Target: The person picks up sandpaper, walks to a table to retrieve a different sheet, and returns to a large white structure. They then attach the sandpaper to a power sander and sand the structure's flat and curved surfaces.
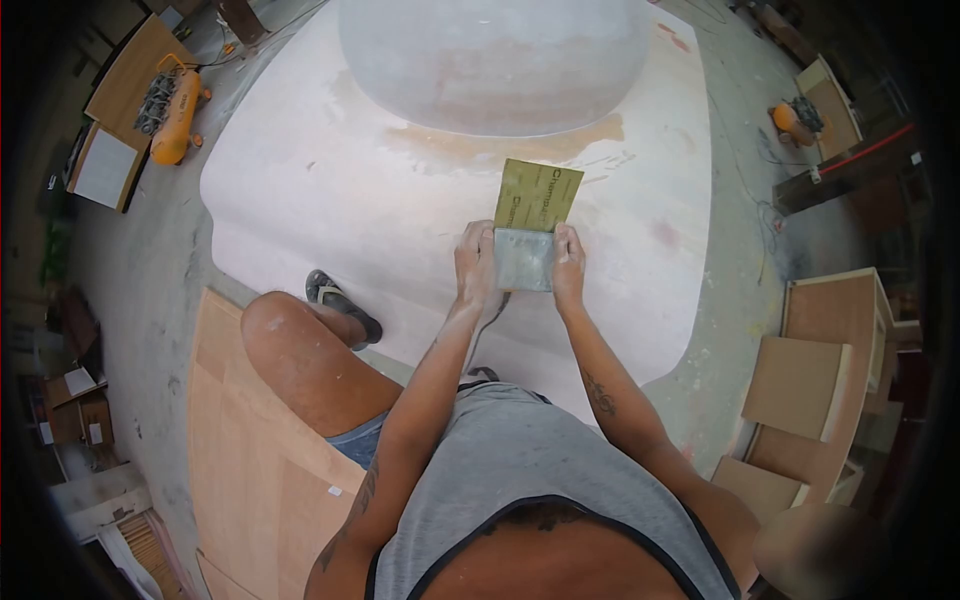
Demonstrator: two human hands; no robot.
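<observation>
Looking straight down from head height over a grey vest and two bare forearms. Starting at far left with an orange compressor (pixel 175 115) sitting on the concrete floor beside flat boards, well apart from the hands. Moving inward to a plywood sheet (pixel 250 460) lying on the floor, a bent knee (pixel 300 350) over it, and a sandalled foot (pixel 343 303) resting at the edge of a large pale curved panel (pixel 330 190).

Grasping the left edge of a folded sandpaper sheet (pixel 530 225) with the left hand (pixel 475 262), fingers curled round it. Pinching the right edge of the same sheet with the right hand (pixel 568 262), thumb on top. Holding the sheet between the two hands over the middle of the panel, both hands equally near it. Running its long axis straight away from the body: grey abrasive half lying between the hands, yellow-brown printed half sticking out beyond them toward a raised grey dome (pixel 490 60) at the panel's far end.

Finishing at right with open wooden boxes (pixel 830 340) standing on the floor and a second orange machine (pixel 795 120) farther off.

Not showing whether the sheet is touching the panel or hovering just over it. Cutting off the dome's top at the frame edge. Blurring the print beyond full reading, and darkening every corner.
</observation>
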